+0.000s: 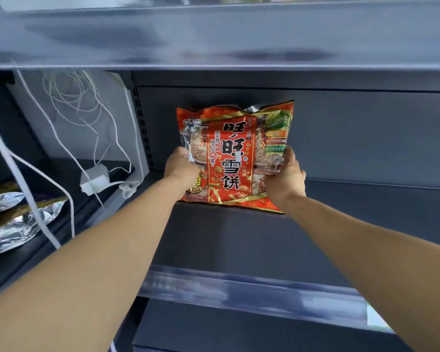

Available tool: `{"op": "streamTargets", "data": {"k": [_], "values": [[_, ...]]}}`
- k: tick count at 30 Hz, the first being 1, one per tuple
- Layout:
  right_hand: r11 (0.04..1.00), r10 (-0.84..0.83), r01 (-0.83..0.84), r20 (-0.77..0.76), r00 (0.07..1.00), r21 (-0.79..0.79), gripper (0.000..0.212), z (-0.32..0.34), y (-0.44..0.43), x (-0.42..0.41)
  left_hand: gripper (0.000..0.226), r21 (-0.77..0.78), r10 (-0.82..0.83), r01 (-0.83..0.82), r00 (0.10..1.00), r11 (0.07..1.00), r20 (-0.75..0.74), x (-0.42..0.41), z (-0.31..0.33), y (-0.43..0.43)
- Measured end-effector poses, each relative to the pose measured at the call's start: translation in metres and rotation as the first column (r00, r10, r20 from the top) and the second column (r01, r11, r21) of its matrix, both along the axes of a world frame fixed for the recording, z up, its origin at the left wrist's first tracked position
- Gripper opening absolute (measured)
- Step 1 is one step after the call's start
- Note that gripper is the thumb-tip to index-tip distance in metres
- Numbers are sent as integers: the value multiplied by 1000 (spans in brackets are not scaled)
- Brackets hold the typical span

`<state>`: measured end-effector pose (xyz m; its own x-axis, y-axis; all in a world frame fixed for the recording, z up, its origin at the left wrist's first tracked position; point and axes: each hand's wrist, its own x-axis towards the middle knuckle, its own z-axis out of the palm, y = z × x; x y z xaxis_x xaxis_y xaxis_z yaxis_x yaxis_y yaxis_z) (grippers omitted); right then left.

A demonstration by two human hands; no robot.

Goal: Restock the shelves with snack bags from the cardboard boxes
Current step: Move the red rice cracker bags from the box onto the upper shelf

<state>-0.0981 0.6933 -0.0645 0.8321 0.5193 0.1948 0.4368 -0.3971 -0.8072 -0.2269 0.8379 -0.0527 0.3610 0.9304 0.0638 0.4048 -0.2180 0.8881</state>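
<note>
- Bag (235, 158) stood upright at the back of the shelf (353, 224).
- Left hand (182, 166) and right hand (286, 177) had fingers clamped on its sides.

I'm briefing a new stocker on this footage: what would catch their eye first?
The red snack bag, held upright at the back of the dark shelf by the left hand and right hand. Then the white cables and silver bags at left.

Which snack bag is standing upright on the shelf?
The red printed snack bag, held by both hands against the back panel; the silver foil bags lie flat at left.
</note>
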Motion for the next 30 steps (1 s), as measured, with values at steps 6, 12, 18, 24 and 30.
{"op": "streamTargets", "data": {"k": [6, 12, 18, 24, 30], "values": [[999, -40, 39, -32, 999, -24, 66, 4, 9, 4, 46, -14, -10, 10, 1000, 1000, -16, 4, 3, 5], [1000, -28, 28, -30, 999, -2, 80, 11, 20, 6, 50, -6, -5, 6, 999, 1000, 52, 8, 5, 14], [999, 25, -27, -55, 998, -32, 77, 6, 20, 6, 53, -41, -62, 64, 998, 997, 31, 9, -1, 20], [988, -18, 30, 77, 997, -153, 67, 6, 18, -9, 53, -12, 7, -8, 996, 1000, -85, 0, 5, 14], [977, 98, -64, 162, 982, -205, 58, 13, -15, -38, 33, 119, 17, 1, 989, 993, -148, -15, 22, -27]]}}
